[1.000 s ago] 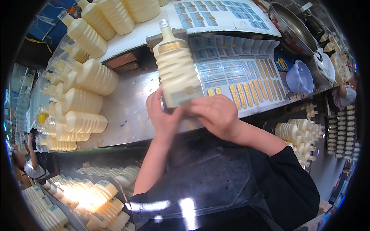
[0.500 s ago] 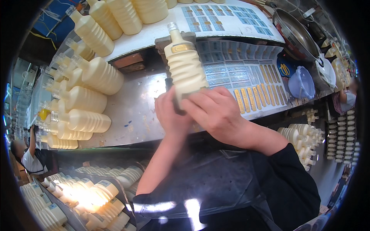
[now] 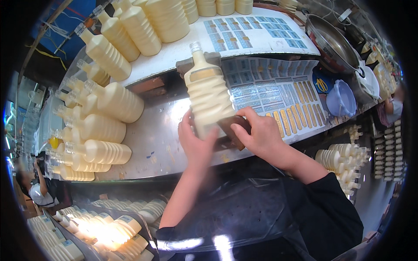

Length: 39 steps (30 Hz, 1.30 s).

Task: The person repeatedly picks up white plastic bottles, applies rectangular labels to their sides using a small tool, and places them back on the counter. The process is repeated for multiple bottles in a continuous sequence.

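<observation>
A cream-coloured ribbed bottle (image 3: 209,96) lies with its clear threaded neck pointing away from me. A gold-edged label (image 3: 205,74) sits on its shoulder. My left hand (image 3: 193,141) is closed around the bottle's lower end, thumb on top. In my right hand (image 3: 264,138) is a flat dark brown block (image 3: 235,129), gripped between thumb and fingers. The block rests against or just over the lower right side of the bottle; exact contact is hard to make out. Under the bottle's neck shows a dark grey support (image 3: 183,65).
Sheets of gold and blue labels (image 3: 283,95) lie right of the bottle, beside a lilac bucket (image 3: 341,99). Cream bottles (image 3: 117,102) stand crowded at left. A white shelf (image 3: 191,39) holds more bottles and labels. Filled crates (image 3: 109,230) sit lower left; a person (image 3: 41,193) is beyond.
My right hand has drawn away to the right, and the brown block now shows in it. The bottle appears slightly lower in view, with my left hand around its lower end.
</observation>
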Each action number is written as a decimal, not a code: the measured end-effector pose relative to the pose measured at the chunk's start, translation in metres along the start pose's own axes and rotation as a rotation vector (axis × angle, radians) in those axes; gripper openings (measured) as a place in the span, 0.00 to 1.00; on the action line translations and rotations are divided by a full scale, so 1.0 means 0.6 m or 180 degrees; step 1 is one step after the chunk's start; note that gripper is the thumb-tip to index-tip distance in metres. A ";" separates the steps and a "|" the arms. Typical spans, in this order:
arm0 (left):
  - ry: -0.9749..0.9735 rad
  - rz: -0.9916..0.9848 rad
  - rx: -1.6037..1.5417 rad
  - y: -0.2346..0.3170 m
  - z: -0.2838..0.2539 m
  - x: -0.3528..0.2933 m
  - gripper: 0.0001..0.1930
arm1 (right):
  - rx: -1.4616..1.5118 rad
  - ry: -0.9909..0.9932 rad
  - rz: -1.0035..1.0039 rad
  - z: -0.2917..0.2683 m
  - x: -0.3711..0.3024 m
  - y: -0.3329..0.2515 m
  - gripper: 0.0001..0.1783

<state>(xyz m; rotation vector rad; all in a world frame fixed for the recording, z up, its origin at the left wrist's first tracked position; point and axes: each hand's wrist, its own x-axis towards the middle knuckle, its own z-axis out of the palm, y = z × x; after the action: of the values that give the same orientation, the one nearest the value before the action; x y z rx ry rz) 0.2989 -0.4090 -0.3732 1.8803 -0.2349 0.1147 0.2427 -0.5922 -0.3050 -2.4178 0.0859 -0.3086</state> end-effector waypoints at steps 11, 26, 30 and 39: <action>-0.0013 -0.0080 -0.0267 -0.029 0.023 -0.003 0.27 | 0.1929 -0.0405 0.1843 0.060 -0.028 0.130 0.17; -0.0082 -0.0203 -0.0893 0.025 0.000 0.126 0.32 | 0.0908 0.0817 -0.0325 -0.019 0.119 -0.004 0.15; -0.0445 -0.0787 -0.1391 0.069 0.009 0.186 0.29 | 0.0680 0.0309 -0.0054 -0.002 0.175 -0.023 0.16; -0.0758 -0.0795 -0.1749 0.012 0.025 0.210 0.25 | 0.2147 0.0254 0.0855 0.068 0.181 0.136 0.11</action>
<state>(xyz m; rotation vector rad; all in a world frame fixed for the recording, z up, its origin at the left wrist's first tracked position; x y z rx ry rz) 0.4195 -0.4384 -0.3467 1.3570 -0.1695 -0.3179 0.3598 -0.6439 -0.3665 -1.7018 0.2902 -0.2574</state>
